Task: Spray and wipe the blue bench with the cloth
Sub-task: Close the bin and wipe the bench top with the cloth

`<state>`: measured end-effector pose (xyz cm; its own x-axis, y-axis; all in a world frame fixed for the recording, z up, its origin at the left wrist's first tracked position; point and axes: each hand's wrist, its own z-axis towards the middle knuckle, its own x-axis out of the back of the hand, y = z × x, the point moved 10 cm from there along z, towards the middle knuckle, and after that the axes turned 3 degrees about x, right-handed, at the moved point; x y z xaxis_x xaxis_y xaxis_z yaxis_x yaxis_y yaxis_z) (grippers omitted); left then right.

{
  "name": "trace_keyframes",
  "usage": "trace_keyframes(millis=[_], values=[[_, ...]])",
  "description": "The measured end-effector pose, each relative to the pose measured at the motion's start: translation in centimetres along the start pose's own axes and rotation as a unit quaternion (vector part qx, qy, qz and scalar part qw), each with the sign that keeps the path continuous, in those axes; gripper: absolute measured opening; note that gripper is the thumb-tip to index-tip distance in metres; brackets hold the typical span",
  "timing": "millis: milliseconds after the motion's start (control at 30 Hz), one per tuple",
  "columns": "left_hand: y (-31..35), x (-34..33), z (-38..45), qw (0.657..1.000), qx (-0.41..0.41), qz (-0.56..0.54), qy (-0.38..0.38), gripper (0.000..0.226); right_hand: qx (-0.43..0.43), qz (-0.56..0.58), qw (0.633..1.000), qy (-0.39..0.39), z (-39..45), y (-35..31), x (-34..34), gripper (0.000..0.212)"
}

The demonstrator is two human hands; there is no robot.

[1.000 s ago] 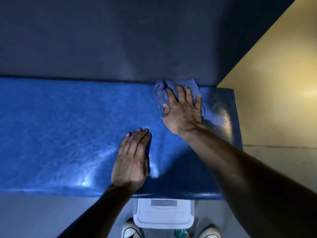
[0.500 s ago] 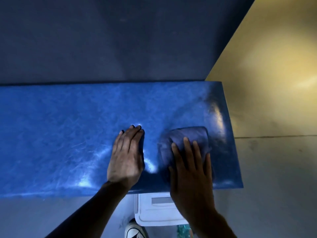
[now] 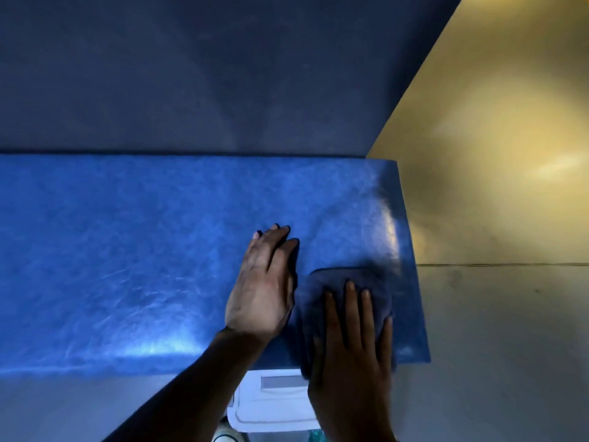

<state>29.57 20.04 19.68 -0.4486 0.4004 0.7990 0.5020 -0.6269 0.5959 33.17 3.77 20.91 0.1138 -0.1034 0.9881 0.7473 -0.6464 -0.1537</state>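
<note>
The blue bench [image 3: 127, 256] runs across the view and ends at the right. A folded blue-grey cloth [image 3: 344, 279] lies at the bench's front right corner. My right hand [image 3: 353, 355] presses flat on the cloth with straight fingers, its palm over the front edge. My left hand [image 3: 264, 285] rests flat on the bench just left of the cloth, fingers together and pointing away from me. No spray bottle is plainly visible.
A dark blue wall [image 3: 207, 74] rises behind the bench and a yellow wall [image 3: 494, 154] stands at the right. A white plastic container [image 3: 274, 403] sits on the grey floor [image 3: 510, 346] under the bench's front edge, beside my shoe [image 3: 226, 437].
My right hand has dragged the cloth from the back edge of the bench to the front right corner. My left hand stays planted on the bench.
</note>
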Motion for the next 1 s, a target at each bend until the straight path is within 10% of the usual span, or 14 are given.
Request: trace_keyframes(millis=[533, 1000], values=[[0.2, -0.2, 0.2, 1.000, -0.010, 0.023, 0.000, 0.050, 0.018, 0.029, 0.991, -0.130, 22.7, 2.9, -0.9, 0.059], [0.1, -0.2, 0.2, 0.999, 0.001, 0.037, -0.002, 0.049, 0.009, 0.024, 0.999, -0.047, 8.5, 4.4, 0.0, 0.060]])
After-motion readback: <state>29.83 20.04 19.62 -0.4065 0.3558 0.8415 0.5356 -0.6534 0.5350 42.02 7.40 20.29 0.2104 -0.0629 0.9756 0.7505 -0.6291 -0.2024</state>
